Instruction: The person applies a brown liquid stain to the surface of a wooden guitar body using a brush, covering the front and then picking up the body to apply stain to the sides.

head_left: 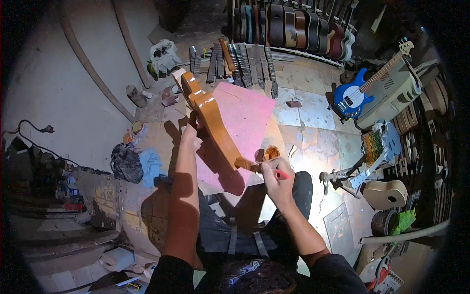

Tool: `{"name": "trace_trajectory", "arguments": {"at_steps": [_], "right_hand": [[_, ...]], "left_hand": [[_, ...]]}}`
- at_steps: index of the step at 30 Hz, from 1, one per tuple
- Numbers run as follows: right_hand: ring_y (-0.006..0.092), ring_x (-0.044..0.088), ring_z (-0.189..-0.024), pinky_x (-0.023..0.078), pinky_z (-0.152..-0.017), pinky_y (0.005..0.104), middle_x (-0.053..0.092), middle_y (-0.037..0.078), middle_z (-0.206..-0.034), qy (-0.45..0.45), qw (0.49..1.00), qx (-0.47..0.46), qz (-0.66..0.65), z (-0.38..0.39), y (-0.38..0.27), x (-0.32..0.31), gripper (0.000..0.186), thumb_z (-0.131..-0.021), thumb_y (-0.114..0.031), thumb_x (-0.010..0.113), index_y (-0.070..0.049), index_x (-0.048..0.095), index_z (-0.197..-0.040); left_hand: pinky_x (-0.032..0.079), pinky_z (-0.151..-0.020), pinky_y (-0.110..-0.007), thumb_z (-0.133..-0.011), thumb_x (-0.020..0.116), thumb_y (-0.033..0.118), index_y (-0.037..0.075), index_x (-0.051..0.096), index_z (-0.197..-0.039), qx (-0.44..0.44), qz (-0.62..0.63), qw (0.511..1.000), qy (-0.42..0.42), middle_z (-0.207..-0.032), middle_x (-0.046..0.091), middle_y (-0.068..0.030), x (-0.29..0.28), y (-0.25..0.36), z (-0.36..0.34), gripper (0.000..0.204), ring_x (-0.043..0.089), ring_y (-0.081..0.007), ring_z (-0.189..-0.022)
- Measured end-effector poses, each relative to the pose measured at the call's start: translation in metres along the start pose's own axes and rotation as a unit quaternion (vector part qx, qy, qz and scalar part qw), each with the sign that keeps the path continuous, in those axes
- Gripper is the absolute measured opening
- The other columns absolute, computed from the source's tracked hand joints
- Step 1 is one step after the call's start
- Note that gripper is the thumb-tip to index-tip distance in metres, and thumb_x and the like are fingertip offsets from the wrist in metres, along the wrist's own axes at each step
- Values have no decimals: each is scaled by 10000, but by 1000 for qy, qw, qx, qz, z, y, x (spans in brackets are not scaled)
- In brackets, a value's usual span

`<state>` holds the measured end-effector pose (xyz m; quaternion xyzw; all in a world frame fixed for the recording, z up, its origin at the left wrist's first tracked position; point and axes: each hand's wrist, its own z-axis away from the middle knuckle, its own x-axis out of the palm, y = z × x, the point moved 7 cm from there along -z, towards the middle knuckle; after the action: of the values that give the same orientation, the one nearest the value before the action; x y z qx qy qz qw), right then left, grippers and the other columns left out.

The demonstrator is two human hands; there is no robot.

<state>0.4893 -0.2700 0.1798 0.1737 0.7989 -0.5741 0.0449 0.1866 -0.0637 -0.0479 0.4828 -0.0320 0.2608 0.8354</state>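
A glossy orange-brown solid guitar body (215, 117) is held up edge-on in front of me, tilted from far left to near right. My left hand (192, 139) grips it from the left side; the body and shadow hide part of those fingers. In my right hand (279, 180) is a flat paintbrush (248, 165) with a red handle end showing between the fingers. Its brown-stained bristles touch or nearly touch the near end of the body's edge. Just beyond that hand stands a small cup (271, 152) with orange-brown liquid inside.
A pink sheet (245, 110) lies on the floor below the guitar body. Several guitar necks (240, 63) lie behind it, before a row of guitar bodies (293, 29). At right are a blue bass guitar (353, 93) and a metal stand (338, 180). A black bag (126, 161) sits left.
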Motion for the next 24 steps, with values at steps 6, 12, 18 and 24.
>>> {"name": "trace_trajectory", "arguments": {"at_steps": [6,12,18,24], "right_hand": [[217,592,-693,472,-641,330,620,110,-792,43,991,-126,9,-32,-19,27,123,-893,-68,701,-7,617,-825],[220,557,-631,448,-604,343,566,104,-708,-6,997,53,57,9,20,-1,165,-908,-73,683,-7,591,-788],[221,617,-738,482,-660,325,642,115,-823,52,993,-99,-26,-12,-18,15,68,-910,-76,690,-15,661,-903],[258,640,-754,503,-671,349,638,129,-815,-31,999,-19,7,26,11,11,76,-881,-46,707,-5,661,-927]], "left_hand": [[594,-748,-475,-790,766,575,61,573,-889,-5,47,998,-33,-922,665,-168,22,15,24,558,689,-312,-812],[563,-855,-487,-944,664,426,69,608,-1197,-44,45,998,12,-1159,649,-99,14,24,44,442,652,-291,-1017],[605,-754,-461,-862,721,526,70,608,-1065,-12,43,999,-21,-982,682,-104,26,21,33,512,705,-282,-833],[579,-847,-453,-945,650,448,95,612,-1185,0,60,998,-4,-1123,661,-67,5,26,35,428,661,-251,-1010]]}}
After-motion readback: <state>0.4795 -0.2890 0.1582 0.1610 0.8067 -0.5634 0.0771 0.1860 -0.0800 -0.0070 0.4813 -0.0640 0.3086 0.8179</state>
